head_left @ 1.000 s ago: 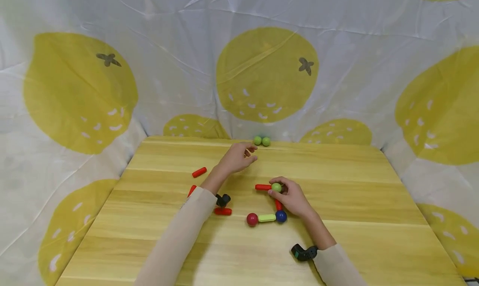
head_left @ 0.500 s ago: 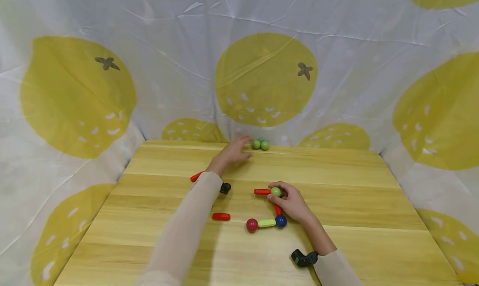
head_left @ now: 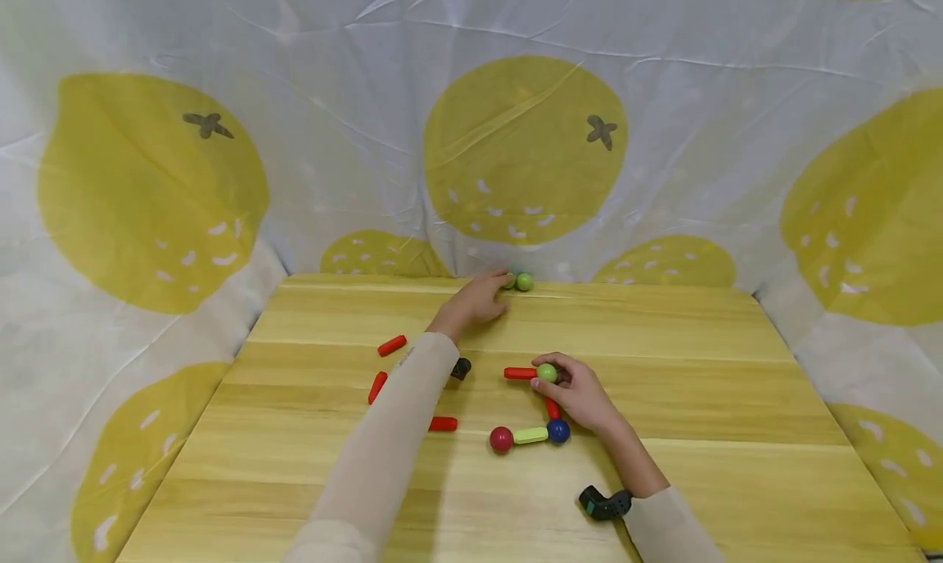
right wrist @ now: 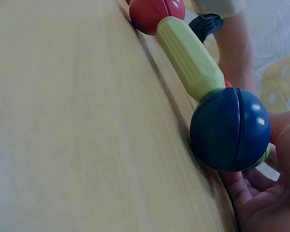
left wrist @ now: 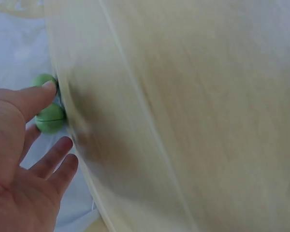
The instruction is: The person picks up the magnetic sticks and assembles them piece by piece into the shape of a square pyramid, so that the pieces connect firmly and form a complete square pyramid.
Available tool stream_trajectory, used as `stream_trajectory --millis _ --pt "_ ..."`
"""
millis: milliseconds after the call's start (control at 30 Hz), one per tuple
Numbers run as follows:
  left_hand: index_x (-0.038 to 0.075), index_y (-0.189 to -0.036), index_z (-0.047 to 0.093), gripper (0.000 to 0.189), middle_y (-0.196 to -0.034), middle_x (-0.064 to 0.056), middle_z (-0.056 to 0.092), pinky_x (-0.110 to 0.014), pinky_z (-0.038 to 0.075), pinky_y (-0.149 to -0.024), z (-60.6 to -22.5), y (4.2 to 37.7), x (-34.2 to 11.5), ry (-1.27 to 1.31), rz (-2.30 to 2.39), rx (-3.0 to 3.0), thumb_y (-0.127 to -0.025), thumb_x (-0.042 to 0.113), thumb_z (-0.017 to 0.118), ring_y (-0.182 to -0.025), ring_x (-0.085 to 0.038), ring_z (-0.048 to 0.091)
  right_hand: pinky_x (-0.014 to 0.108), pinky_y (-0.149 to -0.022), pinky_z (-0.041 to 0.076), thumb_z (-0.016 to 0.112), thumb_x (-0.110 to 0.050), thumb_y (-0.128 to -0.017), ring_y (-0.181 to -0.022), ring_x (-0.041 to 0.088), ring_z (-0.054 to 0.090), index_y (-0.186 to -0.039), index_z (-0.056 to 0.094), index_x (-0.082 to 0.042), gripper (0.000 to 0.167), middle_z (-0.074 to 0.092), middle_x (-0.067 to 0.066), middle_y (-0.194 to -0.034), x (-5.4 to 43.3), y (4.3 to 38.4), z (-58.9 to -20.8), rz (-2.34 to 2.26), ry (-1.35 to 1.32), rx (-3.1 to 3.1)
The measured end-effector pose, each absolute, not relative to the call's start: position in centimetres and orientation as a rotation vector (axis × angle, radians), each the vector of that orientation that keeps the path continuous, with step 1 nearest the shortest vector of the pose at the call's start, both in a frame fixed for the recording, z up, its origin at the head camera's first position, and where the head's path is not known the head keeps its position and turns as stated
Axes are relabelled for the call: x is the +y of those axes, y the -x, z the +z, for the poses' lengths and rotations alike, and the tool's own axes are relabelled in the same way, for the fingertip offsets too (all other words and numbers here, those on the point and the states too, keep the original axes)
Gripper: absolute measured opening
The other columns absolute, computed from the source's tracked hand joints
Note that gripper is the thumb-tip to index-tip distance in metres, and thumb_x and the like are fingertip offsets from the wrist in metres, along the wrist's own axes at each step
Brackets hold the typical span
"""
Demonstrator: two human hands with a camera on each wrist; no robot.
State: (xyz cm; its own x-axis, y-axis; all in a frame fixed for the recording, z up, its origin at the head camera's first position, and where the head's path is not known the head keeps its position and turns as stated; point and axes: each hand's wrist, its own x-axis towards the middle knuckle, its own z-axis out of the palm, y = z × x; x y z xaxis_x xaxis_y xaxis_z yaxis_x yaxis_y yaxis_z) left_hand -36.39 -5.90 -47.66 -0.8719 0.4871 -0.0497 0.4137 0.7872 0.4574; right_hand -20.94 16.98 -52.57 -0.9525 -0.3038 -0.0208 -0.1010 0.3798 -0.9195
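Note:
My left hand (head_left: pixel 477 301) reaches to the table's far edge, fingers extended and spread beside two green balls (head_left: pixel 525 281). In the left wrist view its thumb overlaps the upper green ball (left wrist: pixel 43 79), while the lower green ball (left wrist: pixel 50 118) sits between thumb and fingers. My right hand (head_left: pixel 582 395) pinches a green ball (head_left: pixel 547 372) on a joined chain. From that ball, one red rod (head_left: pixel 520 373) points left and a second red rod (head_left: pixel 552 408) leads to a blue ball (head_left: pixel 558 430). A yellow-green rod (head_left: pixel 530 435) joins the blue ball to a dark red ball (head_left: pixel 502 439).
Loose red rods lie on the left side: one red rod (head_left: pixel 392 345) at the back, another red rod (head_left: pixel 377 387) nearer, and a third red rod (head_left: pixel 444 424) partly behind the left sleeve (head_left: pixel 390 432). A lemon-print cloth (head_left: pixel 663 162) hangs behind the wooden table (head_left: pixel 737 497).
My left hand has moved slightly forward, then right, so its fingers now overlap the left green ball. The right hand keeps its grip on the chain's green ball.

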Motion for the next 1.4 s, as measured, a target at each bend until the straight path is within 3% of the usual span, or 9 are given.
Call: stream_trajectory --millis 233,467,633,867,1100,1400 --pt "0.008 -0.143 0.056 0.044 -0.148 -0.011 0.049 -0.043 0.044 -0.115 -47.8 36.8 -5.3 -0.596 0.725 2.938 -0.102 0.02 0.065 -0.138 -0.029 0.05 0.022 -0.072 0.054 0.075 -0.022 -0.096 -0.083 0.015 0.062 -0.13 0.066 -0.008 0.037 0.068 0.012 -0.115 17.1 21.1 -52.6 -1.629 0.377 2.462" --pt "0.01 -0.143 0.058 0.043 -0.146 -0.012 0.055 -0.041 0.046 -0.114 -48.1 37.0 -4.9 -0.599 0.597 2.987 -0.102 0.017 0.067 -0.137 -0.029 0.053 0.021 -0.072 0.053 0.075 -0.023 -0.096 -0.083 0.014 0.061 -0.129 0.067 -0.01 0.036 0.067 0.009 -0.114 17.0 21.0 -52.8 -1.62 0.369 2.448" --pt "0.008 -0.129 0.068 0.027 -0.13 -0.012 0.064 -0.041 0.05 -0.108 -48.2 35.9 -5.3 -0.611 0.558 2.954 -0.102 0.013 0.065 -0.125 -0.029 0.059 0.021 -0.073 0.053 0.076 -0.023 -0.096 -0.084 0.016 0.061 -0.129 0.067 -0.009 0.037 0.067 0.011 -0.114 16.9 21.1 -52.7 -1.636 0.373 2.45" --pt "0.009 -0.132 0.068 0.036 -0.131 -0.008 0.069 -0.039 0.051 -0.106 -47.3 32.5 -7.0 -0.662 0.793 2.884 -0.098 0.018 0.073 -0.122 -0.024 0.062 0.022 -0.07 0.053 0.075 -0.024 -0.097 -0.081 0.018 0.061 -0.129 0.067 -0.01 0.036 0.068 0.01 -0.113 17.0 21.1 -52.7 -1.631 0.363 2.453" --pt "0.012 -0.122 0.073 0.035 -0.113 -0.002 0.074 -0.033 0.059 -0.089 -46.3 27.5 -9.3 -0.689 0.996 2.754 -0.092 0.026 0.081 -0.097 -0.016 0.069 0.024 -0.078 0.054 0.075 -0.026 -0.096 -0.09 0.019 0.062 -0.132 0.063 -0.009 0.042 0.068 0.011 -0.119 17.0 21.0 -52.7 -1.637 0.328 2.45" --pt "0.019 -0.106 0.069 0.03 -0.103 0.005 0.071 -0.032 0.06 -0.092 -47.3 23.3 -10.6 -0.673 1.227 2.639 -0.083 0.02 0.088 -0.1 -0.013 0.07 0.029 -0.089 0.054 0.076 -0.024 -0.095 -0.101 0.023 0.065 -0.128 0.064 -0.007 0.039 0.07 0.012 -0.122 17.1 21.1 -52.8 -1.636 0.302 2.483"
